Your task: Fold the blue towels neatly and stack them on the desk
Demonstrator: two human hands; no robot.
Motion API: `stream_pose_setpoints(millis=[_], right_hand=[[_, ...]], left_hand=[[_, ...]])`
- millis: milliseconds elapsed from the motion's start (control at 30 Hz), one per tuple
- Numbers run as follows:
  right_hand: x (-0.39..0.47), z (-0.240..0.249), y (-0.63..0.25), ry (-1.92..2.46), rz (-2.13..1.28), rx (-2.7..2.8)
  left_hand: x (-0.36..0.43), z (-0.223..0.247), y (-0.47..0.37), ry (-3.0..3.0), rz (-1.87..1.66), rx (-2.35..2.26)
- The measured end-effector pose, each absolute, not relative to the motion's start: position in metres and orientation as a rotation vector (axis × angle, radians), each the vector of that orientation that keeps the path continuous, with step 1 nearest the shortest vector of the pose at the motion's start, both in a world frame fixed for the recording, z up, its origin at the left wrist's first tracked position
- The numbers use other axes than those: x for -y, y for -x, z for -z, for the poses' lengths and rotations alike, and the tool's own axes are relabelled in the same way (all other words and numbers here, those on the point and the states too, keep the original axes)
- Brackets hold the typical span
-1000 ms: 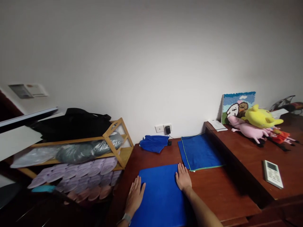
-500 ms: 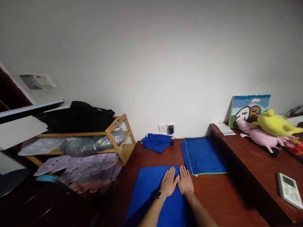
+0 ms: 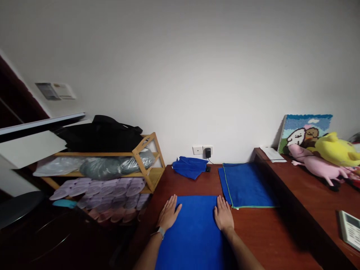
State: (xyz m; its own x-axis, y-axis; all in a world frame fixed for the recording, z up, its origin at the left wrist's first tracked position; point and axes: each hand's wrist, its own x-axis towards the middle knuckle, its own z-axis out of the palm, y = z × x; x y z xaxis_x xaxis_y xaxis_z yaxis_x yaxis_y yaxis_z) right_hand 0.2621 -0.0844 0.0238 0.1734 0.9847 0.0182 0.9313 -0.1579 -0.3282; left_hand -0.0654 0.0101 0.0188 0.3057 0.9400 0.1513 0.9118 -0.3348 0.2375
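Note:
A blue cloth (image 3: 197,228) lies spread flat on the reddish-brown table, its far edge straight. On its left far corner rests my left hand (image 3: 168,213), palm down with the thumb apart from the fingers and a watch on the wrist. My right hand (image 3: 224,215) lies flat over the right far corner, fingers stretched forward. Neither hand grips anything. Just beyond my right hand is a folded blue cloth with green edging (image 3: 250,185). A crumpled blue cloth (image 3: 189,167) sits at the back by the wall.
A black plug (image 3: 207,152) in the wall socket has a cable trailing right. The raised desk on the right bears a calculator-like device (image 3: 350,230), plush toys (image 3: 317,165) and a dog picture (image 3: 306,129). Left stands a wooden rack (image 3: 149,161) with slippers and a black bag (image 3: 101,135).
My left hand has slid left across the cloth, from beside my right hand to the left corner. My right hand stays near the right corner. The view has shifted slightly.

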Motion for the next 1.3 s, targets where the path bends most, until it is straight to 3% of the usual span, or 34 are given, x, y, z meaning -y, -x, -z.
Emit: stream_pose_setpoints(millis=[233, 433, 600, 800, 1067, 1300], right_hand=[[0.086, -0.034, -0.261, 2.187, -0.287, 1.827], [0.088, -0.044, -0.261, 2.168, -0.288, 1.806], [0.094, -0.046, -0.26, 2.109, -0.249, 1.763], [0.103, -0.057, -0.283, 1.935, -0.057, 1.729], [0.099, -0.054, -0.379, 2.435, -0.12, 1.625], [0.11, -0.031, -0.372, 2.499, -0.047, 1.639]], left_hand=[[-0.01, -0.01, 0.085, -2.309, -0.55, -1.762], [0.057, 0.002, 0.138, -2.328, -0.598, -1.726], [0.1, -0.016, 0.145, -2.388, -0.691, -1.692], [0.094, -0.032, 0.138, -2.363, -0.813, -1.696], [0.092, -0.024, 0.142, -2.393, -0.827, -1.714], [0.097, -0.034, 0.138, -2.382, -0.791, -1.719]])
